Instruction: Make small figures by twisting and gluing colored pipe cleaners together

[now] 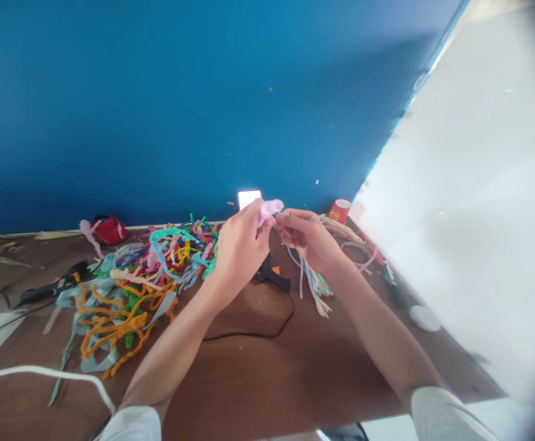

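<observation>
Head view: holding a pale lilac fuzzy piece in the left hand, with fingers wrapped around it and its rounded end poking out past the thumb, above the brown table. Bending the fingers of the right hand in close beside the lower end of that piece, near the left fingertips; cannot tell a grip from a bare touch there. Behind the left hand, a phone with a bright screen. Below both hands, a black glue gun with an orange trigger, trailing a black cord across the tabletop. To the left, a tangled heap of pipe cleaners in orange, teal, green, yellow and pink. Beyond that heap, a red object near the blue wall. Under the right forearm, partly covered, a bundle of pastel pipe cleaners. Farther right, a red paper cup and a white disc.
</observation>
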The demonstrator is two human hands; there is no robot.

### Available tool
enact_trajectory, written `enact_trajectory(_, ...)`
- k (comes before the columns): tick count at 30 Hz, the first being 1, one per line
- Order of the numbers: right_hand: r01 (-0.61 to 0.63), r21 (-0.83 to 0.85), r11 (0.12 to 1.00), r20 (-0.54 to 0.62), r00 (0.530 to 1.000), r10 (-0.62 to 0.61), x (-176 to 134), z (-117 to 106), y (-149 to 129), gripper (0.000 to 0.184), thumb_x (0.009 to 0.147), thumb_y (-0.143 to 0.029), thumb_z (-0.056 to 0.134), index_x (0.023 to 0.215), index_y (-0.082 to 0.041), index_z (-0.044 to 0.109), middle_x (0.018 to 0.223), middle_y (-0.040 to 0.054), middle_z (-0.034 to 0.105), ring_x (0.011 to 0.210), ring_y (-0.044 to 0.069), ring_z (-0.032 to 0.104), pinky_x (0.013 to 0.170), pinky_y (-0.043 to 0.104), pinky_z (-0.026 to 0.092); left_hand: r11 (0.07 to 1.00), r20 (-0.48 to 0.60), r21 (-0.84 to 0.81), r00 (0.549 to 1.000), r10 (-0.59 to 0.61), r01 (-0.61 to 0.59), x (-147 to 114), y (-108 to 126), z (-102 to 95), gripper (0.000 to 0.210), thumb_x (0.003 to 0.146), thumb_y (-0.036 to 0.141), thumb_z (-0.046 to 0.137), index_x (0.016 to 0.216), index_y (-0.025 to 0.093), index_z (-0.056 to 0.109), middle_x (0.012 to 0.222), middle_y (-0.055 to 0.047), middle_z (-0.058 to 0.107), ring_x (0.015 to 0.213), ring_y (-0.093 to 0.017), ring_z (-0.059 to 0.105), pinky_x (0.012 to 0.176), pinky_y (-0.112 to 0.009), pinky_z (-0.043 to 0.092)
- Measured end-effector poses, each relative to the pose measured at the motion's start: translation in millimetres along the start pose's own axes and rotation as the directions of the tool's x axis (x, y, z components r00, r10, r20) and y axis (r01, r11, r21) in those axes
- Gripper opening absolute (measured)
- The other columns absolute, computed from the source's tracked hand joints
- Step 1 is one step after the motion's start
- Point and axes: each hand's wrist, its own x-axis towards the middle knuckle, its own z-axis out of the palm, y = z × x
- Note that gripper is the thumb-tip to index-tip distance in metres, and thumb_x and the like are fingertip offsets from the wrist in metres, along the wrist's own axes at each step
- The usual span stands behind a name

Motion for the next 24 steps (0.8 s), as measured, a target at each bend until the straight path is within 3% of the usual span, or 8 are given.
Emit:
enact_trajectory(3,0.096,-0.083,0.992,-0.016,0.995,-0.098,-1.5,2.1,-2.2,0.035,0.080,-0.043,0.074,0.063,-0.018,0.056,0.060,-0.0047,0.047,0.051,0.007,0.035,0.048,0.025,0.022,0.966,0.058,-0.235,0.993,-0.100,0.111,3.8,-4.9,-1.6,0.012,0.086,0.026,0.060,0.085,0.020,0.051,0.079,0.000,0.062,0.065,-0.011,0.050,0.062,-0.024,0.037)
enact_trajectory(6,0.235,-0.240,0.942,-0.032,0.968,-0.250,-3.3,3.6,-3.6,0.034,0.087,-0.046,0.068,0.068,-0.019,0.058,0.060,-0.0051,0.046,0.053,0.008,0.037,0.049,0.025,0.026,0.899,0.048,-0.399,0.983,-0.177,0.181,4.9,-7.6,-2.8,0.019,0.083,0.029,0.066,0.089,0.020,0.050,0.083,0.001,0.061,0.065,-0.010,0.049,0.061,-0.023,0.039)
enact_trajectory(9,0.417,-0.467,0.780,-0.048,0.868,-0.493,-4.9,2.1,-7.1,0.022,0.088,-0.040,0.069,0.079,-0.020,0.063,0.070,-0.0027,0.055,0.060,0.010,0.046,0.055,0.026,0.036,0.851,0.068,-0.478,0.975,-0.210,0.217,4.8,-6.9,-5.4,0.021,0.082,0.029,0.068,0.090,0.020,0.051,0.080,0.001,0.059,0.063,-0.009,0.047,0.059,-0.023,0.038)
enact_trajectory(11,0.517,-0.575,0.634,0.051,0.796,-0.603,-5.7,-1.2,-10.9,0.014,0.088,-0.035,0.070,0.088,-0.022,0.068,0.083,0.0005,0.063,0.070,0.012,0.055,0.062,0.027,0.043,0.835,0.084,-0.503,0.974,-0.210,0.223,5.1,-5.8,-7.9,0.021,0.080,0.028,0.070,0.089,0.019,0.052,0.079,0.002,0.057,0.065,-0.009,0.047,0.059,-0.023,0.039)
enact_trajectory(15,0.645,-0.632,0.430,0.308,0.718,-0.624,-5.6,-10.2,-16.3,0.010,0.090,-0.028,0.068,0.099,-0.026,0.072,0.094,0.0035,0.065,0.084,0.016,0.061,0.072,0.030,0.049,0.831,0.116,-0.509,0.975,-0.191,0.223,6.1,-5.1,-11.1,0.020,0.079,0.026,0.069,0.089,0.018,0.054,0.079,0.001,0.056,0.067,-0.010,0.049,0.061,-0.023,0.039)
enact_trajectory(19,0.687,-0.661,0.302,0.391,0.658,-0.643,-4.3,-16.5,-15.6,0.015,0.092,-0.021,0.064,0.105,-0.026,0.070,0.096,0.0049,0.065,0.088,0.017,0.062,0.075,0.031,0.049,0.861,0.105,-0.459,0.976,-0.192,0.219,7.2,-6.8,-9.3,0.017,0.080,0.025,0.069,0.084,0.017,0.054,0.076,0.001,0.054,0.067,-0.010,0.047,0.060,-0.023,0.038)
enact_trajectory(21,0.683,-0.675,0.280,0.405,0.659,-0.634,-4.5,-17.1,-15.0,0.012,0.093,-0.021,0.062,0.101,-0.024,0.070,0.093,0.0049,0.065,0.086,0.017,0.062,0.074,0.031,0.048,0.867,0.095,-0.453,0.978,-0.185,0.208,7.8,-7.9,-7.3,0.016,0.079,0.023,0.069,0.083,0.017,0.054,0.075,0.002,0.054,0.066,-0.010,0.046,0.060,-0.023,0.038)
enact_trajectory(24,0.613,-0.733,0.293,0.361,0.717,-0.596,-5.9,-13.7,-14.5,0.010,0.096,-0.022,0.057,0.090,-0.021,0.066,0.087,0.0040,0.062,0.079,0.015,0.057,0.069,0.030,0.042,0.896,0.051,-0.410,0.985,-0.164,0.171,7.7,-9.4,-4.1,0.016,0.079,0.020,0.068,0.081,0.017,0.053,0.072,0.002,0.055,0.064,-0.010,0.047,0.060,-0.024,0.038)
